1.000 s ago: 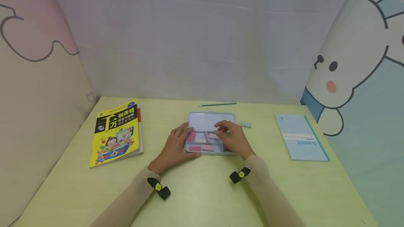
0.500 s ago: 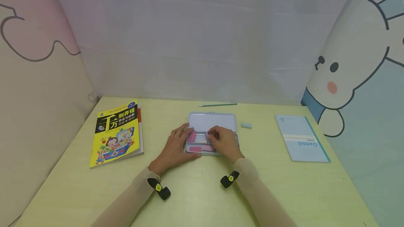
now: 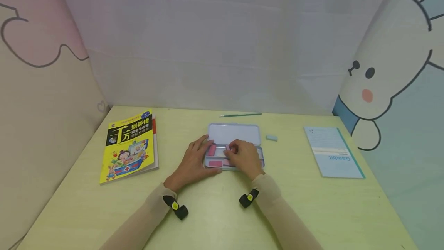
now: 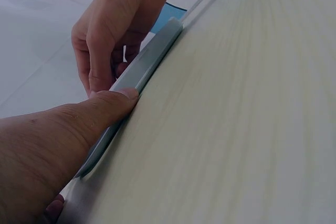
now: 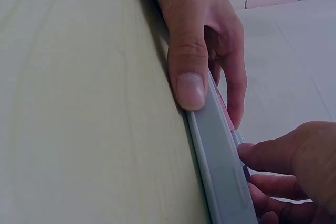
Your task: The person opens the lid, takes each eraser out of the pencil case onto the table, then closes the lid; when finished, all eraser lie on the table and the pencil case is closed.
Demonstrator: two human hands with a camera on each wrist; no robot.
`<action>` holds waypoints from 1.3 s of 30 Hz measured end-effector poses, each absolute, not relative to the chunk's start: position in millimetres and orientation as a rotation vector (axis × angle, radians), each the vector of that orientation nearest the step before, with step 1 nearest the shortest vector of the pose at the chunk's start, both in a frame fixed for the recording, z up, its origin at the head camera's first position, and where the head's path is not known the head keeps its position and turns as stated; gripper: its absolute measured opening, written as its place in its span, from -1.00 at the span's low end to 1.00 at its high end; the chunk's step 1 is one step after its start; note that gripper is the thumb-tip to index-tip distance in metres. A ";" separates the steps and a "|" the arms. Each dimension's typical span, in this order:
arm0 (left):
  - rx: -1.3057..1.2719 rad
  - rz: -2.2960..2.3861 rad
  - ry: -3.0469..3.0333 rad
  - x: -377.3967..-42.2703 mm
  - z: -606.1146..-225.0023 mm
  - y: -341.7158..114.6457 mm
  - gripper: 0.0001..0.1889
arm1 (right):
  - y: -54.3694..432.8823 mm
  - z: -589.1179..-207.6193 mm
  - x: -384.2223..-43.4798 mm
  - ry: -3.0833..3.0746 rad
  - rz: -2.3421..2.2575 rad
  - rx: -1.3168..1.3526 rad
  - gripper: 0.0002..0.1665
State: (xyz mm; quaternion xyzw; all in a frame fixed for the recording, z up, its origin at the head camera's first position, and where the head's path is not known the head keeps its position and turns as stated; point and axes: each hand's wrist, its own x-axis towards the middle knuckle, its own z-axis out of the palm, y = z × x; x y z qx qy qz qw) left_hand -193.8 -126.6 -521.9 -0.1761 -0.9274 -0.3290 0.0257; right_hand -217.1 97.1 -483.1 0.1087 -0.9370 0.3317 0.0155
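A shallow pale case lies on the table with its lid laid back and its tray divided into compartments. Pink blocks sit in the tray, another pink block at its left end. My left hand holds the case at its left side, thumb against the front wall, fingers at the back left. Over the middle of the tray, my right hand pinches a small lilac block between thumb and fingers. The right hand hides part of the tray.
To the right of the case lies a small light-blue eraser; behind it, a green pencil. A yellow book lies on another book at the left. At the right is a pale blue notebook. A white curtain hangs along the back.
The right hand has moved left and down from the tray's right side to its middle, where it now pinches the lilac block. The left hand stays at the case.
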 end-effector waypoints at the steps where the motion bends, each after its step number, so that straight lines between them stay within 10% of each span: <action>1: -0.549 -1.019 -2.866 -194.4 -521.8 -126.2 0.06 | 96.9 -482.8 -216.9 -2.911 1.023 0.332 -0.67; 39: -0.545 -1.008 -2.892 -194.5 -523.9 -129.1 0.08 | 199.8 -487.9 -236.0 -2.715 1.118 0.104 -0.79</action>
